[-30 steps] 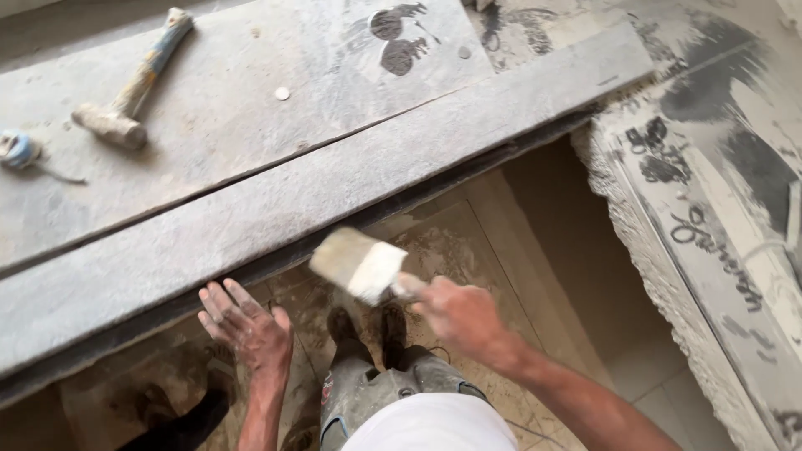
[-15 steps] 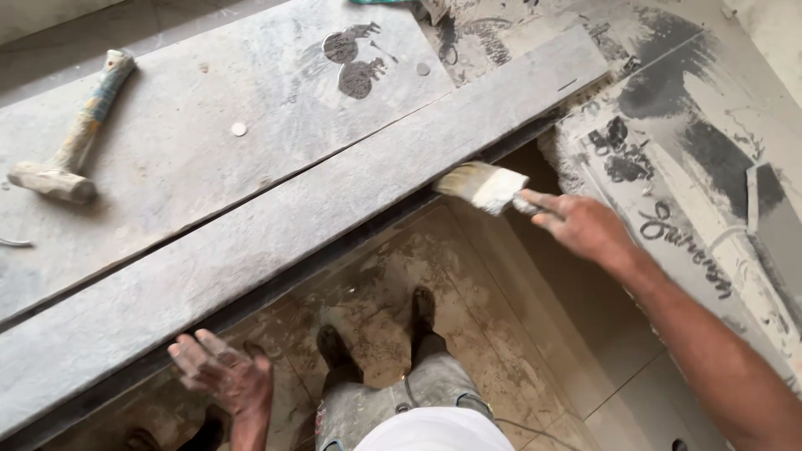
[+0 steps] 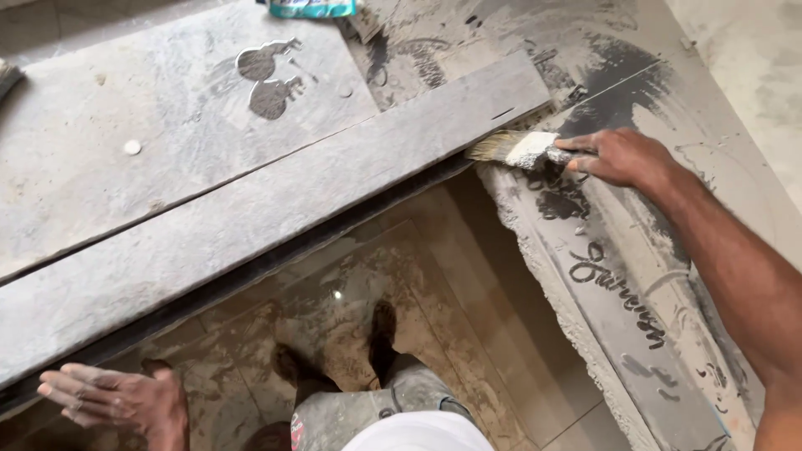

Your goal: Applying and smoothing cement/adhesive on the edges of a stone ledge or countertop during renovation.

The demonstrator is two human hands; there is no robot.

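Note:
My right hand (image 3: pixel 620 157) grips a wide paintbrush (image 3: pixel 514 149) caked in pale dust. Its bristles touch the right end of a long grey stone strip (image 3: pixel 276 209), where that strip meets the rough-edged slab (image 3: pixel 635 276) on the right. My left hand (image 3: pixel 117 399) is spread flat with fingers apart at the lower left, holding nothing, just below the strip's near edge. My legs and dusty shoes (image 3: pixel 334 359) stand on the tiled floor in the opening beneath.
A broad dusty grey slab (image 3: pixel 150 125) lies beyond the strip, with dark wet blotches (image 3: pixel 267 79) and a small white disc (image 3: pixel 132 147). A teal object (image 3: pixel 311 8) sits at the top edge. The right slab carries dark smears and scrawled marks.
My right hand carried the brush further right, to the strip's end by the right slab. My left hand slid left and lower. The hammer has left the view.

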